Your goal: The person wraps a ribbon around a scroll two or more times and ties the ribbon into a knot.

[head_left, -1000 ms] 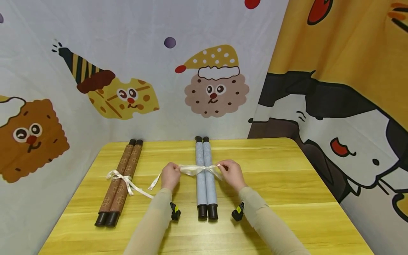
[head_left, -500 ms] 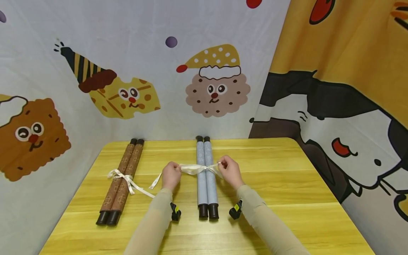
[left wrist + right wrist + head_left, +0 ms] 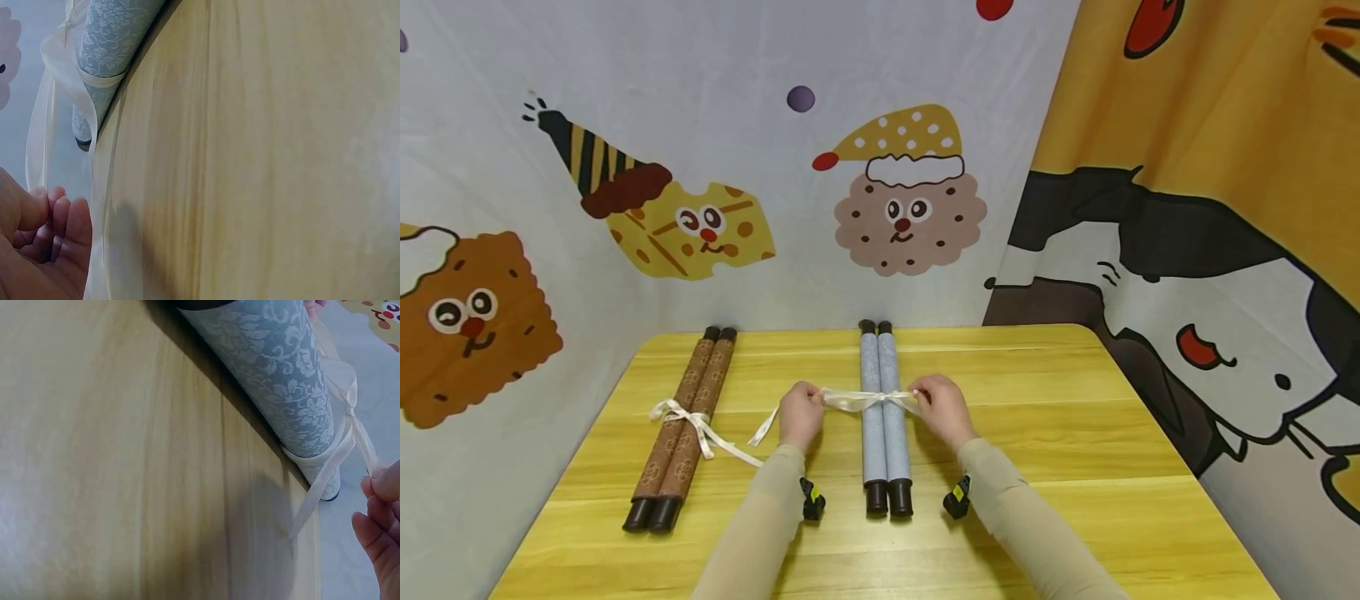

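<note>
A light blue patterned scroll [image 3: 872, 450], its two rolls side by side with dark end caps, lies lengthwise on the table. A cream ribbon [image 3: 850, 402] circles its middle and is knotted on top. On the left, my left hand [image 3: 801, 414] pinches a loop of the ribbon between thumb and finger; a loose tail hangs beside it. Opposite, my right hand [image 3: 946, 411] pinches the ribbon near the knot. The right wrist view shows the knot [image 3: 350, 411] standing above the scroll, with a second strand hanging down beside the fingers [image 3: 370, 532].
A brown patterned scroll [image 3: 681, 450], tied with a cream ribbon bow [image 3: 681, 414], lies slanted at the left of the wooden table [image 3: 1037, 375]. One tail of that bow runs toward my left forearm. A printed cloth [image 3: 737, 100] hangs behind the table's far edge.
Both hands stay almost in place, still pinching the ribbon. The ribbon between them looks a little narrower and straighter, and my right hand has shifted slightly.
</note>
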Available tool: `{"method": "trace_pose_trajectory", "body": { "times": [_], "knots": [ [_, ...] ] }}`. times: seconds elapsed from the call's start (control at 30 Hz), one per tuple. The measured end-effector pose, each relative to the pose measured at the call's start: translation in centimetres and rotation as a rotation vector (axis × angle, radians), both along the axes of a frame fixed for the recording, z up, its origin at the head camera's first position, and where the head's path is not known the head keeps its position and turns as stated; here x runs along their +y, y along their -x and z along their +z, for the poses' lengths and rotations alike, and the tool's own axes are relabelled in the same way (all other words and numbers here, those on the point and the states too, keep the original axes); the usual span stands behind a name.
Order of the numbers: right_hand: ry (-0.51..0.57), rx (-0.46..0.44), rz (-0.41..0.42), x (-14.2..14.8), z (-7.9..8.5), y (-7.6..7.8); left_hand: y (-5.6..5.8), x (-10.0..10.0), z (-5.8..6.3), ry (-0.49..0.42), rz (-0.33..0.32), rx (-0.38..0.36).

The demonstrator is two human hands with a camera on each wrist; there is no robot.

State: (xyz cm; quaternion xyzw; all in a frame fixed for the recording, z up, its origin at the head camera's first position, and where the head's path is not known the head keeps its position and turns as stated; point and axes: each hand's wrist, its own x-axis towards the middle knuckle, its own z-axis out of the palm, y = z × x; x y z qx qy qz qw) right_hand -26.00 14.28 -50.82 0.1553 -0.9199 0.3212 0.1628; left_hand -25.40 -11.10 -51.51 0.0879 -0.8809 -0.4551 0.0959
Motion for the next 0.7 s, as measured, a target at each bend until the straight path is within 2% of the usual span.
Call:
{"method": "trace_pose_trajectory", "body": {
  "times": [0.27, 0.4, 0.57, 0.7],
  "knots": [
    [0.014, -0.046, 0.023, 0.1, -0.3, -0.2, -0.2, -0.3, -0.1, 0.000, -0.007, -0.023],
    [0.042, -0.057, 0.059, 0.8, -0.2, -0.4, -0.1, -0.9, 0.1, -0.021, -0.012, 0.004],
    [0.058, -0.032, 0.093, 2.1, 0.3, -0.9, -0.5, -1.5, 0.6, -0.021, -0.017, 0.049],
    [0.057, 0.021, 0.087, 3.3, 1.2, -1.2, -1.1, -1.7, 1.6, -0.033, -0.065, 0.059]
  ]
}}
